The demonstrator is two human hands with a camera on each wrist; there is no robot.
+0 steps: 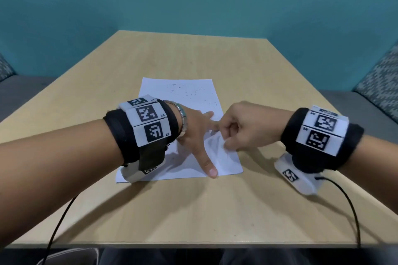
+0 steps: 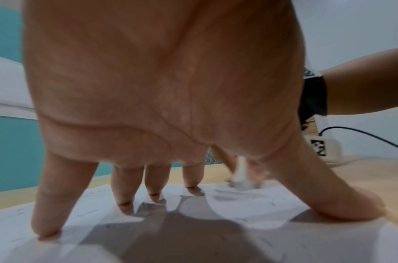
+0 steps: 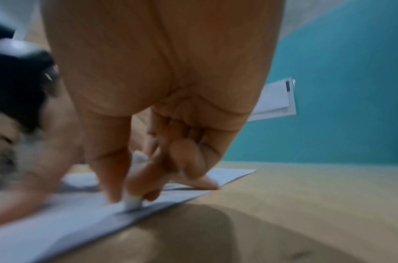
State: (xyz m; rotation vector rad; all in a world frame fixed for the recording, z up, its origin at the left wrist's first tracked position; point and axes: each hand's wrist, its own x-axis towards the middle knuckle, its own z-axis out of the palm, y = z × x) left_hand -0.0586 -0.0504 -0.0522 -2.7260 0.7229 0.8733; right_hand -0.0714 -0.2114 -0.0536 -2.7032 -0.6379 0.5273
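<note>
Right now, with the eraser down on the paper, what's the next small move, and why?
Probably a short rubbing stroke inward with the small white eraser. The right hand pinches it tip-down on the white paper sheet near its right edge, and the left hand pins the sheet flat with spread fingers.

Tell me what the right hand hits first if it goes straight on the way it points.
Most likely the left hand, whose forefinger lies spread on the paper just ahead of the right hand and its eraser; the gap looks tiny.

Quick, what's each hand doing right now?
Left hand: open, spread flat, pressing the paper.
Right hand: pinching a white eraser against the paper.
</note>
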